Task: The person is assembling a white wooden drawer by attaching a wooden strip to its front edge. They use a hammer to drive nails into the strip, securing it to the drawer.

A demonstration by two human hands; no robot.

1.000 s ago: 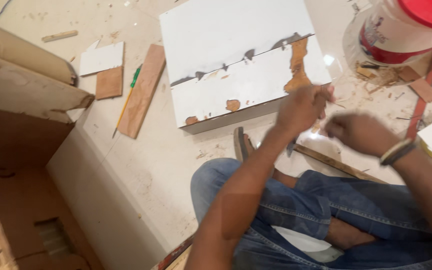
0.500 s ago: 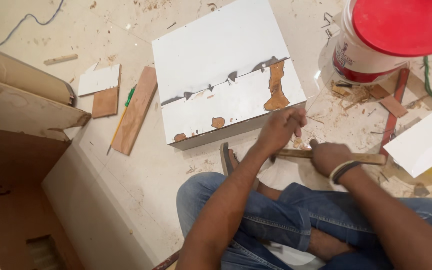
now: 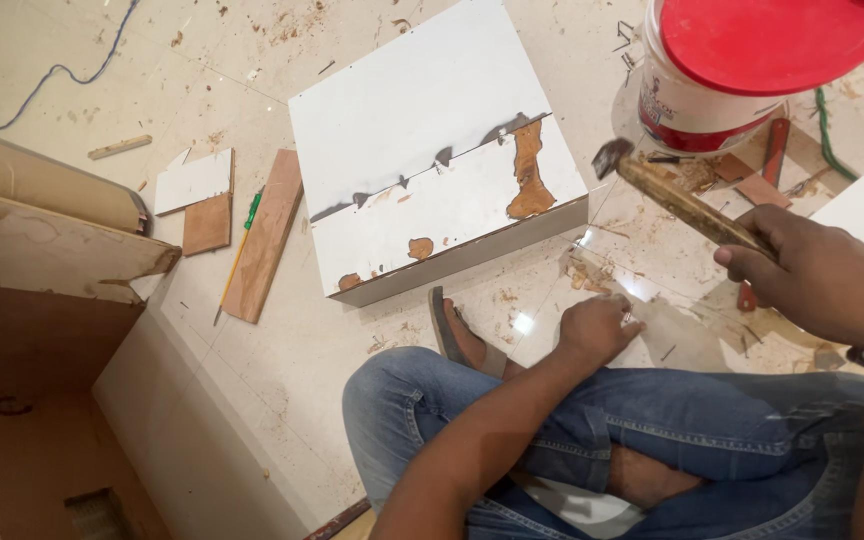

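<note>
I sit cross-legged on a tiled floor in blue jeans. My right hand [image 3: 820, 278] grips the wooden handle of a hammer [image 3: 674, 196], raised with its metal head pointing up and left, just below a bucket. My left hand [image 3: 600, 326] rests closed low on the floor by my knee; whether it pinches something small I cannot tell. A white laminated board [image 3: 422, 150] with torn brown patches lies flat just beyond my left hand. A sandal [image 3: 452, 330] shows on my foot beside the knee.
A white bucket with a red lid [image 3: 742, 60] stands at the top right amid wood scraps. A wooden strip [image 3: 264, 236], a small brown-and-white offcut [image 3: 200, 200] and a green pencil [image 3: 252, 210] lie left of the board. A brown cabinet carcass [image 3: 42, 250] fills the left edge.
My right hand has lifted the hammer off the floor and swung it up toward the bucket. My left hand has dropped from the board's corner to the floor near my knee.
</note>
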